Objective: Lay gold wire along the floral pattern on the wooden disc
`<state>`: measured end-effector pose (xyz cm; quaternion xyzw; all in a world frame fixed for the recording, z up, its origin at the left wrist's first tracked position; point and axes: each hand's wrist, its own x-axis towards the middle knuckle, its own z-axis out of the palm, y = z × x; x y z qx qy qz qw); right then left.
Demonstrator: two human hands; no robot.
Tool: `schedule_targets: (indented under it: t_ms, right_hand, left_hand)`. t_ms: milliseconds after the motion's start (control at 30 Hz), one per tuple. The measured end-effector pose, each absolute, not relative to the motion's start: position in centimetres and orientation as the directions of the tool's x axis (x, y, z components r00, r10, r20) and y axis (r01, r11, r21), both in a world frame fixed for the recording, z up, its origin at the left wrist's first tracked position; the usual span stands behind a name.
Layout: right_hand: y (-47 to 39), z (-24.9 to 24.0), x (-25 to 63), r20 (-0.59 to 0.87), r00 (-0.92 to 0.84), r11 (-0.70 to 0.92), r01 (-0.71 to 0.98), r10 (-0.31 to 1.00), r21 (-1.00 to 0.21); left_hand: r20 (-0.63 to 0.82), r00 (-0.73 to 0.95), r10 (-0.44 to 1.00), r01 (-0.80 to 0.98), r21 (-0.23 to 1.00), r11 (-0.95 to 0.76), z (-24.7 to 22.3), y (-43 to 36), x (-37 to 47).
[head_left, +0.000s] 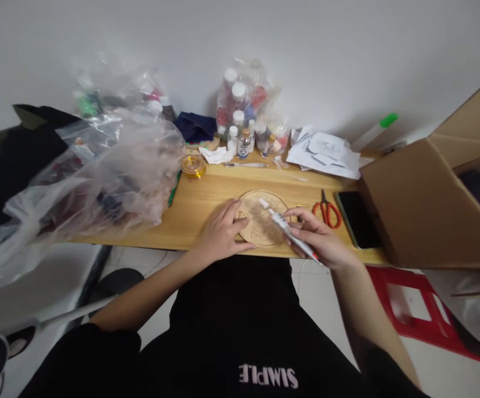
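Observation:
A round wooden disc [264, 235] with dark line patterns lies near the table's front edge. My left hand [225, 229] rests on its left rim, thumb and fingers spread around the edge. In my right hand [316, 235] is a slim white tube [291, 235] with a red mark at its lower end, the fingers wrapped round it. The tube's pale nozzle points up and left, over the upper middle of the disc; whether it touches the surface cannot be made out.
Orange-handled scissors [326, 213], a phone [358, 220] and a cardboard box [417, 204] stand to the right. Plastic bags [119, 171] crowd the left. Behind are a yellow spool [193, 166], small bottles [243, 143] and papers [326, 152].

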<state>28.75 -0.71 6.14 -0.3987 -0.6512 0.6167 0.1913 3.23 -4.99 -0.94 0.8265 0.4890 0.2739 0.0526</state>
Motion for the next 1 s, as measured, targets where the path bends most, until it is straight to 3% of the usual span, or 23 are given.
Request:
schedule_targets:
  t_ms: [200,533,767,1000]
  right_hand:
    - [-1.3,4.0,25.9,-0.375,-0.674,-0.395,0.133,0.636,-0.909]
    - [0.2,3.1,26.0,-0.435,-0.747,-0.599,0.062,0.503,-0.799]
    - [0.5,3.6,27.4,-0.350,-0.742,-0.576,-0.060,0.572,-0.815]
    - [-1.2,2.3,29.0,-0.119,-0.599,-0.345,-0.278,0.792,-0.897]
  left_hand:
    - [0.391,0.410,0.824,0.800,0.280,-0.531,0.0,-5.2,3.6]
    - [0.356,0.462,0.812,0.776,0.282,-0.565,-0.2,-5.1,3.5]
    - [0.342,0.448,0.826,0.775,0.313,-0.550,-0.3,-4.9,3.4]
    - [0.402,0.417,0.815,0.760,0.338,-0.555,-0.8,-4.7,3.4]
